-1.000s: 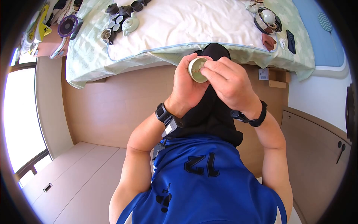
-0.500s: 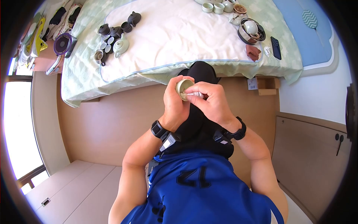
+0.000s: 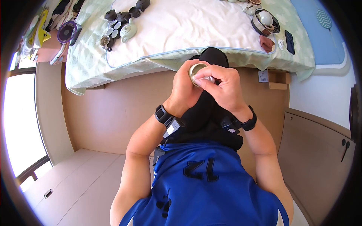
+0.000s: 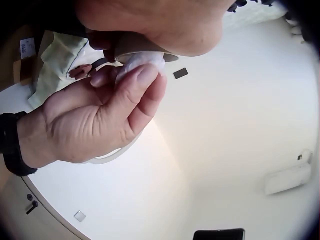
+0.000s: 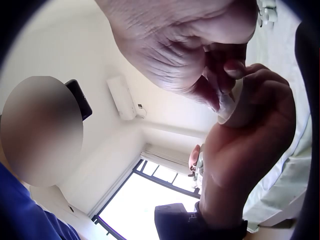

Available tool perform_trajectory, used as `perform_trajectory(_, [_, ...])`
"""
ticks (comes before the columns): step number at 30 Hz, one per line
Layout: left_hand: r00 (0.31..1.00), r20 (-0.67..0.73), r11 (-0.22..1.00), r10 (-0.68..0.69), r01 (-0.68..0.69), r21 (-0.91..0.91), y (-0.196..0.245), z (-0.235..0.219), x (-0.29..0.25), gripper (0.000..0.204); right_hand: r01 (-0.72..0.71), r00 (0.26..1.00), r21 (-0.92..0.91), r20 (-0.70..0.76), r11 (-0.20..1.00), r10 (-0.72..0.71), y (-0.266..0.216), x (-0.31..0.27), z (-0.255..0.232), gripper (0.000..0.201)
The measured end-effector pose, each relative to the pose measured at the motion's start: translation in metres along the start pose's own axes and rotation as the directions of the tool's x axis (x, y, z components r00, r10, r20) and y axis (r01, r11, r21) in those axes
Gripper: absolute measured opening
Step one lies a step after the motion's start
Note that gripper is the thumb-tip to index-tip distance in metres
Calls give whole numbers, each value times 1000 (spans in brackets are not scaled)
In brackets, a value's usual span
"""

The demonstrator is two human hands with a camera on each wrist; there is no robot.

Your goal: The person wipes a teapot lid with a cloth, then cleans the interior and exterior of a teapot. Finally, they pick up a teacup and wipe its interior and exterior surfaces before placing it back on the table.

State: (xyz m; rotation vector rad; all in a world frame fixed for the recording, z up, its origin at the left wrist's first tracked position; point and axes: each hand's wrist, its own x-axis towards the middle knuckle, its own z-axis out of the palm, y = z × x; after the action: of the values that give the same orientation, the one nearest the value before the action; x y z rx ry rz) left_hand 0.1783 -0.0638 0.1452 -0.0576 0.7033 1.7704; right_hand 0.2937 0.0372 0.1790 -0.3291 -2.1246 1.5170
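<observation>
Wears "12" on blue jersey [image 3: 203,192]; grips cup [image 3: 195,69] in curled left hand [image 3: 183,88], pinches, apparently, white cloth [image 4: 144,59] at its mouth with right hand [image 3: 225,87].

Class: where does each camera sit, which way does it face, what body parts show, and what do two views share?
Head: on the head, facing forward and down at the cup; arms, left hand, right hand and blue jersey show.
Left wrist: worn there, facing the pinched white wad; both hands show.
Right wrist: worn there, facing the cup; both hands, blue jersey and head show.
Both wrist views share the air conditioner.
</observation>
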Motion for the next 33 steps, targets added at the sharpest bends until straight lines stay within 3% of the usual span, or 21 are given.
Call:
perform_trajectory(1, [1000,-2,999,-25,25,-36,3,0,0,35,16,999,-16,45,1000,-15,0,1,-4,9])
perform_trajectory(2, [999,-3,996,-51,51,-72,5,1,-1,35,12,1000,-21,-8,1000,-12,-3,1,-6,10])
perform_trajectory(5, [994,19,989,-104,106,-102,7,-6,1,38,222,958,-86,-168,971,-233,-10,6,-5,11])
perform_trajectory(6, [993,30,987,-110,113,-117,6,-6,3,38,228,963,-122,-121,966,-242,-17,4,-4,14])
perform_trajectory(9, [987,114,986,-109,122,-118,0,-5,4,37,498,861,-233,14,835,-509,-14,9,5,18])
perform_trajectory(10, [990,106,990,-98,108,-94,0,-2,2,35,521,843,-232,-13,821,-538,-12,10,8,21])
perform_trajectory(11, [992,96,993,-87,94,-72,-2,0,-1,34,495,853,-246,-43,833,-520,-12,11,7,20])
perform_trajectory(12, [999,-14,994,-32,30,-107,-6,1,-6,33,469,863,-257,-72,845,-500,-13,12,6,20])
perform_trajectory(15, [999,-29,999,-36,35,-25,-5,14,-17,32,375,897,-294,-124,879,-424,-13,13,0,17])
perform_trajectory(16, [994,-91,998,-62,60,-18,-1,24,-19,32,360,900,-305,-134,882,-414,-10,14,-2,16])
perform_trajectory(19, [997,51,998,-55,53,39,-2,3,-13,37,309,906,-337,-181,889,-384,-5,14,-9,13])
perform_trajectory(23, [991,127,994,-51,62,-85,3,-1,-11,44,299,906,-362,-183,883,-382,-6,6,-20,15])
perform_trajectory(29, [992,129,974,8,22,-226,3,7,-9,42,373,902,-382,-63,846,-426,-9,-15,-16,20])
perform_trajectory(33, [979,194,966,56,-4,-259,-3,1,-3,39,313,925,-248,-138,917,-353,-13,-25,-1,20])
